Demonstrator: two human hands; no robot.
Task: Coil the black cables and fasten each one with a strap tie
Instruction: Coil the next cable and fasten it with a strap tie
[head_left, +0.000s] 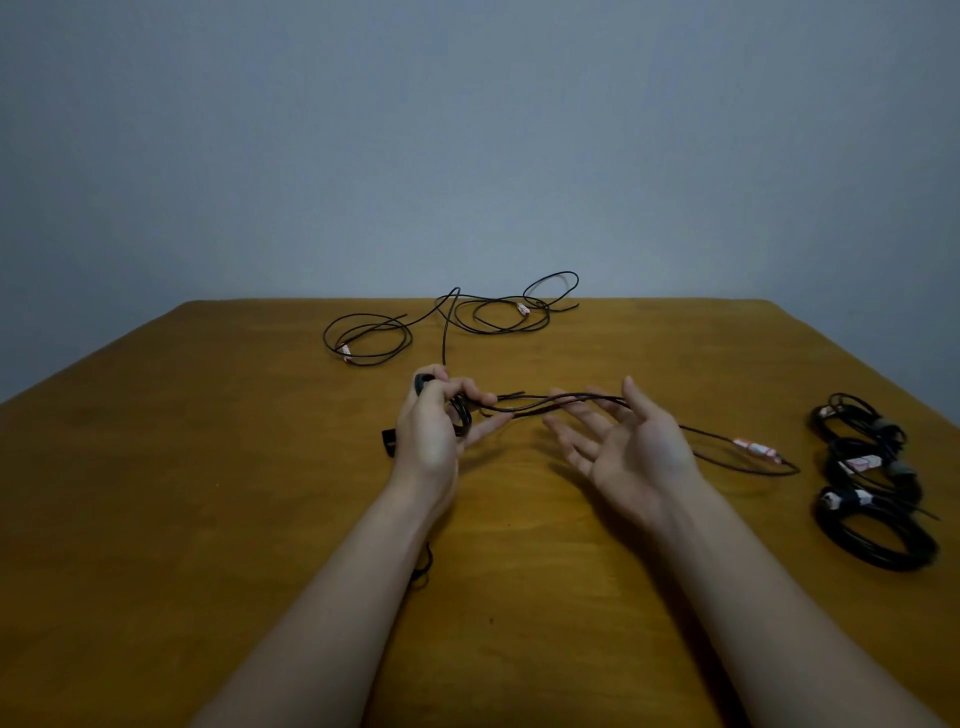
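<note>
**While the left hand gripped the windings, the right lay open beneath the strands**

Where the wooden worktop (208, 519) met the grey wall, loose cable (366, 338) lay in slack loops left of centre. A pale connector sat among them, and more loops spread rightward along the back edge. One strand ran from that tangle toward the viewer and down to the left hand (434, 423). Just left of that wrist a small black piece (388, 441) lay on the wood; what it was could not be told.

The left hand's fingers (475, 394) were curled round a few tight windings of the black cable (550, 402), with something black also held at the thumb. From that grip the cable stretched rightward as several strands lying nearly side by side. Its long axis ran left to right across the middle of the worktop, raised off the wood.

The strands crossed over the right hand (631, 452), which was turned palm up, its fingers spread and only loosely bent, gripping nothing. Whether the strands touched the fingertips could not be told. Past that hand the cable dropped to the worktop and ended in a long narrow loop pointing right, with a pink-and-white connector (756, 448) on it.

Well apart, at the right edge, three coiled bundles (878, 535) lay in a near-to-far row, each bound at one spot.
</note>
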